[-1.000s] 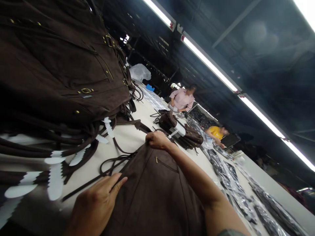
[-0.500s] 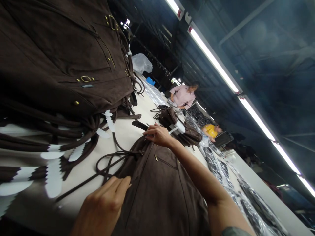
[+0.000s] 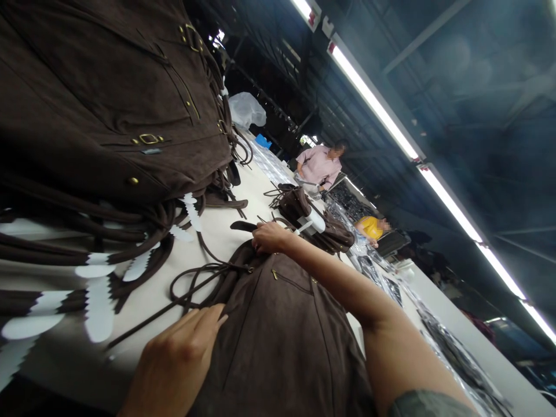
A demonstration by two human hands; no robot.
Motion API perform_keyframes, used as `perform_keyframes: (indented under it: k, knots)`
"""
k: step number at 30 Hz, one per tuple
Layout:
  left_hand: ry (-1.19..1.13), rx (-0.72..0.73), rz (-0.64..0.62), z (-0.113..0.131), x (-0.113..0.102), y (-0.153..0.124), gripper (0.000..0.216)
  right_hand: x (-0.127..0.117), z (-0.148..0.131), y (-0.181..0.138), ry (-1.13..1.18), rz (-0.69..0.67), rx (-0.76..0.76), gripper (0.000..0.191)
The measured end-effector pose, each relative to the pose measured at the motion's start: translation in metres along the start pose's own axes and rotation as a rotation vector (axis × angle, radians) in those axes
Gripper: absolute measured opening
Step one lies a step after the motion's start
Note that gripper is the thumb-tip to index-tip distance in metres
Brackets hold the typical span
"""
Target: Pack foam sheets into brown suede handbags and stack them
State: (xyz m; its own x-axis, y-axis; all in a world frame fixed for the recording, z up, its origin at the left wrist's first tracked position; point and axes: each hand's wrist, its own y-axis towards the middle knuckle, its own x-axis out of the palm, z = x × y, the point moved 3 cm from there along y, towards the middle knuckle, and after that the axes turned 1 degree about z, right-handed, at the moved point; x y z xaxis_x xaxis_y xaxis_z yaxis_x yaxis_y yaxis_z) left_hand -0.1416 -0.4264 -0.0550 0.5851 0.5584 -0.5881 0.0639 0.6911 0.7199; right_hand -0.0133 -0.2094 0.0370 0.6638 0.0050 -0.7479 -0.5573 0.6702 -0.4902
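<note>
A dark brown suede-like piece (image 3: 282, 330) with a small zip pocket lies on the table before me; whether it is a bag or a garment I cannot tell. My left hand (image 3: 178, 353) is closed on its near left edge, fingers pressed together. At the far end, my right hand (image 3: 269, 237) pinches the piece's upper edge with curled fingers, close to a dark strap end (image 3: 243, 226). Thin brown cords (image 3: 191, 284) trail from the left side over the tabletop.
A tall stack of similar brown pieces (image 3: 108, 98) with brass buckles rises at left. White toothed ties (image 3: 99, 307) bind their rolled straps. Beyond my right hand sits a brown bundle (image 3: 295, 205). Plastic-wrapped goods (image 3: 447, 341) lie at right. Two people (image 3: 319, 165) are farther back.
My right hand has curled more tightly at the far edge, and its forearm has dropped slightly. My left hand has shifted a little left, still on the near edge.
</note>
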Motion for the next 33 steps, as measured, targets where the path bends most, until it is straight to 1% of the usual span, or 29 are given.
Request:
perform_keyframes:
  k: [2, 4, 8, 12, 15, 17, 20, 23, 26, 28, 29, 30, 33]
  knots:
    - [-0.005, 0.000, 0.011, -0.001, 0.000, -0.001, 0.036, 0.004, -0.005, -0.005, -0.036, 0.009, -0.075, 0.019]
    - [-0.008, 0.000, 0.029, -0.002, 0.000, -0.001, 0.038, 0.007, -0.008, -0.009, -0.063, 0.025, -0.098, 0.021]
    - [-0.008, -0.006, 0.048, -0.004, 0.000, 0.000, 0.044, 0.011, -0.006, -0.010, -0.053, 0.013, -0.089, 0.027]
    - [-0.005, -0.024, 0.035, -0.006, 0.002, -0.002, 0.040, 0.014, 0.004, -0.006, 0.062, -0.032, -0.065, 0.023]
    - [-0.006, -0.042, 0.054, -0.007, 0.001, -0.002, 0.037, 0.016, 0.011, -0.004, 0.121, -0.013, -0.049, 0.019]
    - [-0.019, -0.042, 0.075, -0.006, -0.001, -0.001, 0.039, 0.017, 0.015, -0.003, 0.152, 0.043, 0.002, 0.018]
    - [-0.050, -0.060, 0.072, -0.007, -0.002, 0.003, 0.041, 0.019, 0.024, -0.001, 0.171, 0.157, 0.134, 0.019]
    - [-0.055, -0.098, 0.068, -0.010, -0.003, 0.005, 0.042, 0.016, 0.028, 0.000, 0.151, 0.231, 0.256, 0.024]
    - [-0.045, -0.126, 0.064, -0.011, -0.004, 0.006, 0.047, 0.000, 0.019, -0.004, 0.147, 0.332, 0.355, 0.029]
    - [-0.054, -0.131, 0.060, -0.011, -0.004, 0.007, 0.052, -0.015, 0.006, -0.009, 0.219, 0.386, 0.396, 0.027]
    - [-0.060, -0.134, 0.058, -0.011, -0.004, 0.007, 0.054, -0.020, -0.002, -0.011, 0.282, 0.360, 0.390, 0.026]
    - [-0.066, -0.139, 0.057, -0.011, -0.004, 0.006, 0.054, -0.023, -0.012, -0.013, 0.357, 0.287, 0.355, 0.027]
    - [-0.091, -0.172, 0.052, -0.011, -0.003, 0.005, 0.050, -0.023, -0.041, -0.012, 0.511, -0.037, 0.170, 0.028]
